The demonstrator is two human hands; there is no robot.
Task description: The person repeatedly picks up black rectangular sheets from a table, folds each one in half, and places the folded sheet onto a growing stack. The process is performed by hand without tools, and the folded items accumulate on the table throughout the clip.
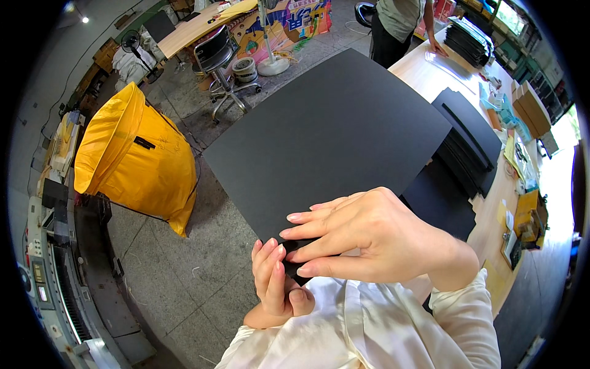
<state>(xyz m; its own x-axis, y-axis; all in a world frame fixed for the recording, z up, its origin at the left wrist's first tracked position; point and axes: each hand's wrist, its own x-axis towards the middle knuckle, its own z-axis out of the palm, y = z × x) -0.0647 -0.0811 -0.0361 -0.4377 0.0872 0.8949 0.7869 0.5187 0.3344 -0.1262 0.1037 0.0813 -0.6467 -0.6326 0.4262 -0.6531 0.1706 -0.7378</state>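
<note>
A large, flat black sheet [332,129] spreads out in front of me, its near corner between my hands. My left hand [276,286] is at that corner with its fingers curled up along the left edge and the thumb bent toward them. Over the near part of the sheet lies my right hand [375,240], palm down, fingers stretched toward the left hand's fingertips. A small dark piece or gap shows between the two hands, too hidden to make out. Beneath the sheet's right side are more black sheets [439,197].
Along the right runs a wooden table [409,67] with stacked black pieces [468,43], cardboard boxes [531,111] and a clipboard [510,246]. A person [399,27] stands at its far end. To the left are a yellow sack [144,160], a swivel chair [215,58] and a machine [55,295].
</note>
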